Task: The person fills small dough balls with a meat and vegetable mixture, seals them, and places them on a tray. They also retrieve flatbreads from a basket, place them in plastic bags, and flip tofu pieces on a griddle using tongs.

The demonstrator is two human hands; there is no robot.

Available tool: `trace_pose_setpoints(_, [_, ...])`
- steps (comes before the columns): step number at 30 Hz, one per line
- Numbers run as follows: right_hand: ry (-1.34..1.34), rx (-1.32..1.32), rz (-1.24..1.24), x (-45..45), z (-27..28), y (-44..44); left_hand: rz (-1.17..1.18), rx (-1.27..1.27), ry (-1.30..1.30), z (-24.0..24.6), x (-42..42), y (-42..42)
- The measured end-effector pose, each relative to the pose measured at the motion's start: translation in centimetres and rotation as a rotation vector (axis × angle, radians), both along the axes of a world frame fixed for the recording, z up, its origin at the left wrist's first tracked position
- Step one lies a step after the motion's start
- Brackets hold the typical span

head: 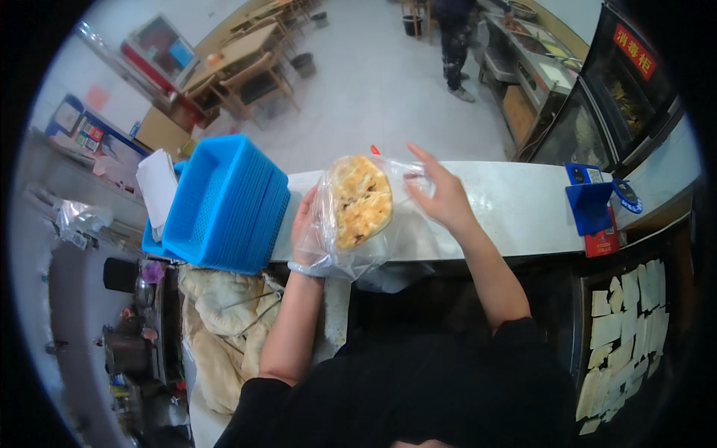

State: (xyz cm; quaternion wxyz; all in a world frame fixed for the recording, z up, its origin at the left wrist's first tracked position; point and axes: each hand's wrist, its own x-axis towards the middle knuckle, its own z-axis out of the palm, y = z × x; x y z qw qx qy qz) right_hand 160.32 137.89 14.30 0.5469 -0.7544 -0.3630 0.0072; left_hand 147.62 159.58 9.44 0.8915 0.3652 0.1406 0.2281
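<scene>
A browned round flatbread (364, 204) lies inside a clear plastic bag (322, 243) above the white counter (510, 213). My left hand (305, 232) supports the bag from the left side, its fingers partly hidden behind the film. A pale band circles that wrist. To the right of the bread, my right hand (442, 196) is at the bag's edge, index finger extended and thumb apart from it. Some film overlaps its fingers, and blur hides whether they pinch it.
Stacked blue plastic baskets (257, 218) stand left, beside white paper sheets (157, 187). A beige cloth (224, 330) with metal tongs (263, 313) lies below. A blue payment stand (591, 207) is at the counter's right end. Beyond, a person (456, 50) stands near a food counter (532, 61).
</scene>
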Motion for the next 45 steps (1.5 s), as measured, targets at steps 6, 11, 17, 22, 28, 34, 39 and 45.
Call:
trace_pose_setpoints(6, [0.521,0.492,0.367,-3.1,3.0,0.0,0.092,0.271,0.042,1.6,-0.1,-0.7])
trace_pose_setpoints(11, [-0.258,-0.029,0.126,-9.6,2.4,2.3,0.318,0.568,0.132,1.7,0.7,-2.3])
trace_pose_setpoints(17, [-0.436,-0.037,-0.021,-11.6,0.1,3.8,0.375,0.604,0.135,3.0,0.4,-3.5])
trace_pose_setpoints(22, [0.544,0.545,0.307,-8.7,5.8,0.3,-0.038,0.203,0.040,2.3,-0.4,-1.6])
trace_pose_setpoints(28, [0.647,0.621,0.418,-7.8,14.8,1.4,-0.477,0.095,0.048,2.0,-1.9,-4.8])
trace_pose_setpoints(34, [0.557,0.587,0.446,-9.9,16.8,2.1,-0.334,0.187,0.029,0.9,-5.1,-7.8])
trace_pose_setpoints(39, [0.428,0.753,0.420,-11.5,17.1,2.5,-0.163,1.433,-0.038,2.4,-5.2,-9.0])
trace_pose_setpoints(45, [0.305,0.782,0.373,-10.4,16.6,-0.1,0.197,1.176,0.062,3.3,-1.3,-9.5])
